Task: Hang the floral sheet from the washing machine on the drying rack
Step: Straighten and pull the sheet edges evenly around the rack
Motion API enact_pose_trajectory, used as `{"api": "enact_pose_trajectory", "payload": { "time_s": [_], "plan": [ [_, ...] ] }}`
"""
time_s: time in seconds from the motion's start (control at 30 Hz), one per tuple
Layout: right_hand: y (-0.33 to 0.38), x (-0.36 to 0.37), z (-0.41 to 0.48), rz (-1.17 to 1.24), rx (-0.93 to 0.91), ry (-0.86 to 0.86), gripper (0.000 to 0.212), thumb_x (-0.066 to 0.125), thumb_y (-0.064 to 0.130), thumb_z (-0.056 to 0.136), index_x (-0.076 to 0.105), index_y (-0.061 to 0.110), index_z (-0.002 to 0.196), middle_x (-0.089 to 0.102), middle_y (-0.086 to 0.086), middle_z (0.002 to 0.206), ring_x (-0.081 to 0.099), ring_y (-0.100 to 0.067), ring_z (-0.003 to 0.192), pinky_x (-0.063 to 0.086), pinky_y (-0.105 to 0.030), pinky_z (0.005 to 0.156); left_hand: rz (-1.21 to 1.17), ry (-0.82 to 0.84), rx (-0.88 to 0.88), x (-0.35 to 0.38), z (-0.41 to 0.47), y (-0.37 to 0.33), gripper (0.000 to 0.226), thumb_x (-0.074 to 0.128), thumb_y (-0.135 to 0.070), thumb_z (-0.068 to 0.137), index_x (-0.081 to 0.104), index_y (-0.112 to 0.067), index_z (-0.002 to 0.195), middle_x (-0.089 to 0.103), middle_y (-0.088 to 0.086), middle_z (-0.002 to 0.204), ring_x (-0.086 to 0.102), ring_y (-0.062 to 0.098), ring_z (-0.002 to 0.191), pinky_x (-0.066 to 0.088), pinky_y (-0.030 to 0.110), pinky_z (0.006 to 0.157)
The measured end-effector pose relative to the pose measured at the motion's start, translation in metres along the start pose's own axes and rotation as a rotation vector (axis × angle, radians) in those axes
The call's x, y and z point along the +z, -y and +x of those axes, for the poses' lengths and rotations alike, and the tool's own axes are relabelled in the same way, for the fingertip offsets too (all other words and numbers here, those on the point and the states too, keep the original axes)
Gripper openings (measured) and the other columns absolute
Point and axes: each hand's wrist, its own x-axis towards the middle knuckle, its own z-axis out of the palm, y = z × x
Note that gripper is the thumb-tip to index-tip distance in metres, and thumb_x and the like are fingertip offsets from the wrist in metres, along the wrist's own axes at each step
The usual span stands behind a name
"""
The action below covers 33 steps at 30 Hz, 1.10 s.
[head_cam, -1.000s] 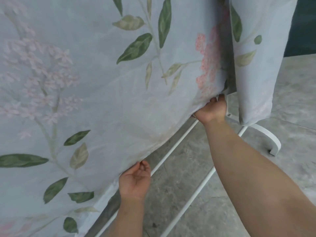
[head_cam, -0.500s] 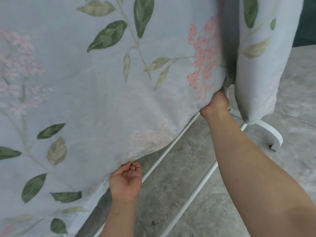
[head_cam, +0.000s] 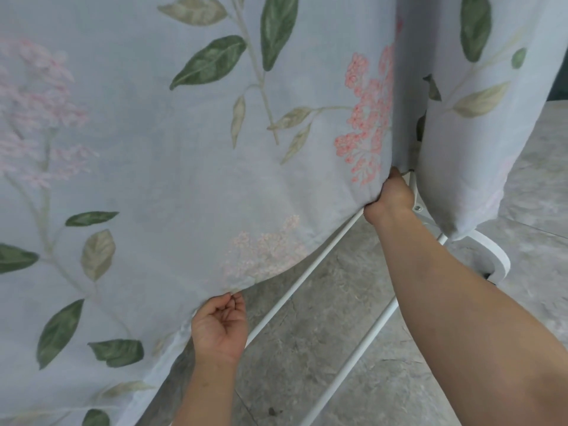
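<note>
The floral sheet (head_cam: 190, 142) hung over the drying rack (head_cam: 310, 272), its pale blue cloth draped down almost to the stone floor (head_cam: 353, 348) and hiding most of the frame — only the white lower rails and a curved foot showed below the hem. The right hand (head_cam: 390, 198) was closed on the hem at the sheet's lower corner, beside the rack's upright, likely to pull the cloth taut and square it against the frame. The left hand (head_cam: 219, 327) was curled, palm up, fingertips pinched at the bottom edge further along, seemingly to draw out the sag between the two grips. A second fold of sheet hung just right of the upright, so the hanging looked nearly done.
</note>
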Motion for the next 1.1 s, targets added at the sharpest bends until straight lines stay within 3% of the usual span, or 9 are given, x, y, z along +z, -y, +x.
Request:
{"api": "enact_pose_trajectory", "payload": {
  "time_s": [0.1,0.23,0.37,0.57,0.7,0.77,0.83,0.9,1.1],
  "plan": [
    [0.0,-0.013,0.001,0.128,0.041,0.11,0.036,0.044,0.04,0.101,0.071,0.018,0.113,0.075,-0.005,0.108,0.072,-0.025,0.097,0.06,-0.037,0.08,0.007,0.006,-0.004,0.0,0.0,-0.001,0.036,0.046,0.015,0.067,0.058,-0.009,0.042,0.058,0.003,0.055,0.059,0.013,0.055,0.056,0.022,0.065],
    [-0.005,-0.029,0.004,0.167,0.111,0.154,0.041,0.033,0.027,0.103,0.068,0.016,0.122,0.072,-0.01,0.117,0.072,-0.028,0.1,0.058,-0.042,0.088,-0.004,-0.006,0.001,-0.001,0.0,-0.003,0.043,0.042,0.015,0.072,0.057,-0.011,0.04,0.056,0.001,0.053,0.056,0.011,0.054,0.05,0.023,0.073],
    [-0.008,-0.024,0.008,0.085,0.12,0.087,0.04,0.036,0.028,0.103,0.067,0.017,0.125,0.069,-0.009,0.123,0.066,-0.03,0.112,0.05,-0.047,0.1,-0.004,-0.006,0.01,-0.004,0.0,-0.006,0.03,0.048,0.011,0.057,0.058,-0.011,0.04,0.057,0.0,0.054,0.059,0.01,0.051,0.055,0.021,0.064],
    [-0.002,-0.022,0.019,-0.051,0.093,-0.072,0.035,0.045,0.01,0.091,0.064,0.012,0.121,0.074,-0.007,0.112,0.07,-0.026,0.102,0.057,-0.047,0.084,-0.025,-0.039,0.031,-0.006,0.0,-0.007,0.026,0.05,0.013,0.048,0.061,-0.01,0.041,0.059,0.001,0.057,0.062,0.012,0.051,0.052,0.025,0.075],
    [-0.011,-0.031,0.019,-0.106,0.084,-0.11,0.031,0.056,0.011,0.084,0.068,0.01,0.113,0.075,-0.007,0.104,0.072,-0.029,0.095,0.058,-0.049,0.08,-0.002,-0.008,0.056,-0.007,-0.003,-0.01,0.037,0.073,0.007,0.011,0.06,-0.012,0.04,0.058,0.0,0.053,0.062,0.011,0.049,0.057,0.024,0.068],
    [-0.015,-0.033,0.012,-0.15,0.092,-0.09,0.028,0.054,0.012,0.082,0.066,0.006,0.107,0.074,-0.007,0.103,0.07,-0.026,0.095,0.06,-0.04,0.073,-0.002,-0.018,0.046,-0.005,-0.009,-0.011,0.022,0.066,0.01,0.04,0.061,-0.011,0.042,0.059,0.0,0.054,0.062,0.01,0.05,0.054,0.024,0.075],
    [-0.017,-0.034,0.004,-0.269,0.044,-0.092,0.011,0.049,0.015,0.092,0.057,0.009,0.09,0.065,-0.006,0.092,0.065,-0.02,0.082,0.058,-0.031,0.066,0.009,-0.063,0.055,-0.005,-0.007,-0.009,0.034,0.05,0.014,0.064,0.066,-0.01,0.046,0.064,-0.001,0.059,0.064,0.01,0.056,0.05,0.025,0.083],
    [-0.018,-0.034,0.0,-0.296,0.015,-0.101,0.02,0.043,0.017,0.099,0.048,0.018,0.08,0.056,-0.003,0.085,0.059,-0.018,0.072,0.055,-0.032,0.069,0.015,-0.073,0.066,-0.003,-0.01,-0.007,0.047,0.043,0.013,0.08,0.072,-0.011,0.051,0.069,-0.001,0.065,0.066,0.01,0.068,0.05,0.025,0.085],
    [-0.004,-0.038,-0.009,-0.158,0.076,-0.187,0.025,0.052,0.007,0.085,0.044,0.018,0.064,0.055,0.004,0.058,0.053,-0.015,0.057,0.051,-0.024,0.059,-0.032,-0.104,0.052,-0.005,-0.014,-0.006,0.048,0.045,0.013,0.082,0.069,-0.009,0.048,0.067,0.001,0.064,0.062,0.012,0.076,0.049,0.025,0.087]
  ]
}}
